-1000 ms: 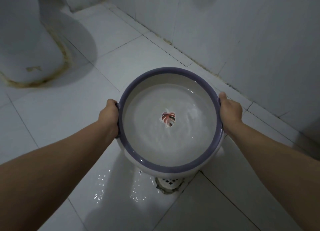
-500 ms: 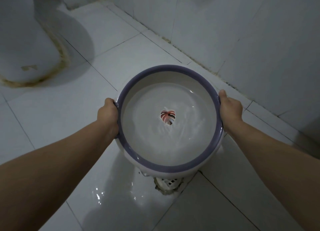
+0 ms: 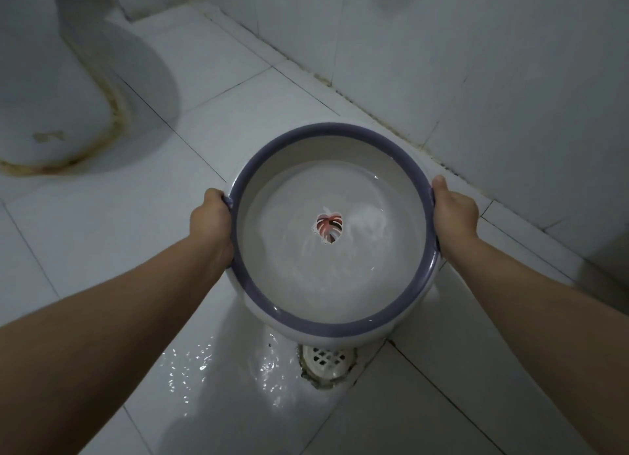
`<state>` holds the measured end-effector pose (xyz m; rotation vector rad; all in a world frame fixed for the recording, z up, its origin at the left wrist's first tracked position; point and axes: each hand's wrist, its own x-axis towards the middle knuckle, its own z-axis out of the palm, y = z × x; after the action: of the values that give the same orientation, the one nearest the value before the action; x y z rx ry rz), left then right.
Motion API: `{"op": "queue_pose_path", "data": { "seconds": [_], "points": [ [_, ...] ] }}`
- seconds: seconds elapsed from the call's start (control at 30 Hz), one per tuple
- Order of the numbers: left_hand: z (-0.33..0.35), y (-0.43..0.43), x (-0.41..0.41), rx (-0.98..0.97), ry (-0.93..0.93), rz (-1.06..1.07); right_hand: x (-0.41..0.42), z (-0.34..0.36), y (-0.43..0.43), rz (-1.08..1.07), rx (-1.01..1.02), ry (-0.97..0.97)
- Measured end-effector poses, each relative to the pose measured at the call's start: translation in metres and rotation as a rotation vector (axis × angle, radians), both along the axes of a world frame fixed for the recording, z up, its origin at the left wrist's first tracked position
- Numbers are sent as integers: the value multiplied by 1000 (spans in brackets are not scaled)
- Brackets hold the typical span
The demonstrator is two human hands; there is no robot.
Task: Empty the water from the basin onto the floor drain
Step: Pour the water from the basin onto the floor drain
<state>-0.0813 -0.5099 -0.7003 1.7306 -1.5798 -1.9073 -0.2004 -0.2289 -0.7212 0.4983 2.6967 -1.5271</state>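
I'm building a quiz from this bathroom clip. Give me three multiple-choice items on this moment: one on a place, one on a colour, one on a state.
1. Where is the floor drain relative to the basin?
A. Below its near edge
B. Beside the toilet base
C. Against the wall

2. What colour is the basin's rim?
A. Red
B. Purple
C. Green

3. How is the basin held?
A. By one hand
B. Resting on the floor
C. By both hands, water still inside

Answers: 1 A, the grate shows just under the near rim. 2 B, a purple band rings the white bowl. 3 C, the left hand and right hand grip opposite sides, and water covers the bottom.
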Motion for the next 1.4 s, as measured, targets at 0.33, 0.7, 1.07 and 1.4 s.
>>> {"op": "queue_pose_path", "data": {
  "seconds": [0.33,0.7,1.07,1.4],
  "points": [
    [-4,-1,-1,-4,35,19,0,9,-3,-44,-60,-99],
    [-3,2,1,16,72,6,10,19,-6,-191,-313,-208],
    [-2,1,4,63,91,26,11,21,-6,-214,-356,-199],
    [-5,-1,0,63,109,17,13,20,-5,-216,-322,-147]
  ]
}}
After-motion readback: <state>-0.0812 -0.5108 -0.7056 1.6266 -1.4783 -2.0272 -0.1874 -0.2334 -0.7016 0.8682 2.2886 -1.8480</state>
